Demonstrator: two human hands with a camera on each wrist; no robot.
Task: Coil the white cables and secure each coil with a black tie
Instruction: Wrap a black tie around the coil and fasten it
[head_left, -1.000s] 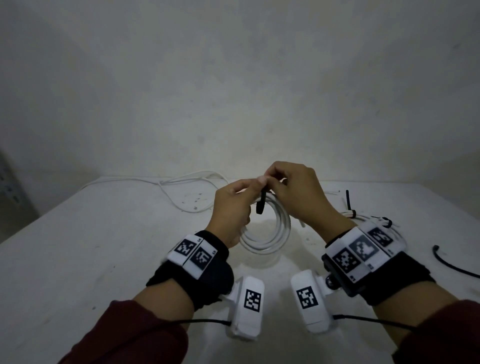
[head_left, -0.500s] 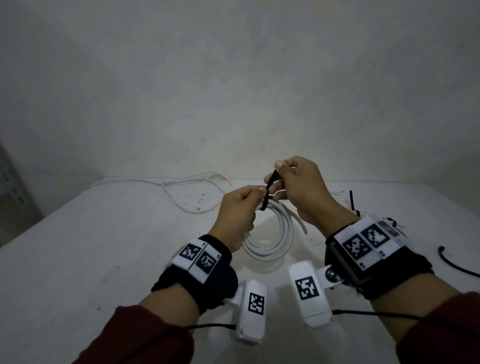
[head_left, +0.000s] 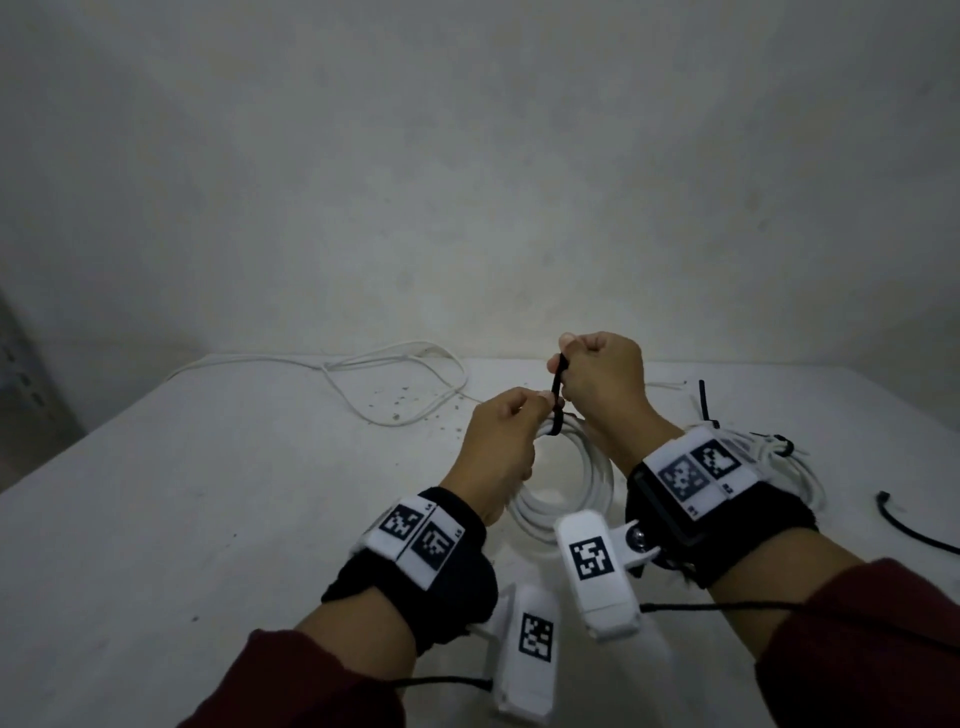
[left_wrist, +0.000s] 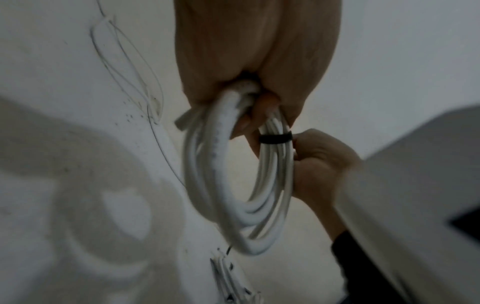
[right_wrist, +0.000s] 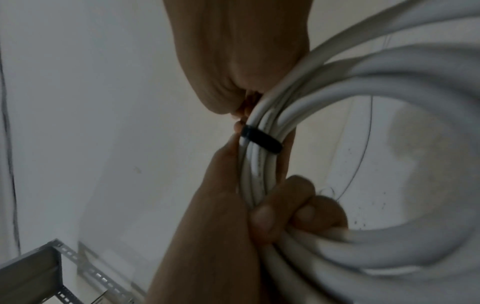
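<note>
No container shows. The left hand (head_left: 498, 447) has its fingers curled round the white coil (head_left: 576, 499), held above the table (head_left: 208, 519); a black tie (left_wrist: 276, 138) bands its strands. The right hand (head_left: 602, 384) pinches the tie's free end between thumb and fingers, now higher than half a second ago, drawing the tie straighter. A tied coil (head_left: 779, 457) lies at right.

White cable coil (head_left: 566, 499), black tie (head_left: 557, 400), maroon sleeves (head_left: 857, 660), black-and-white checker-patterned wrist tags (head_left: 415, 535).
</note>
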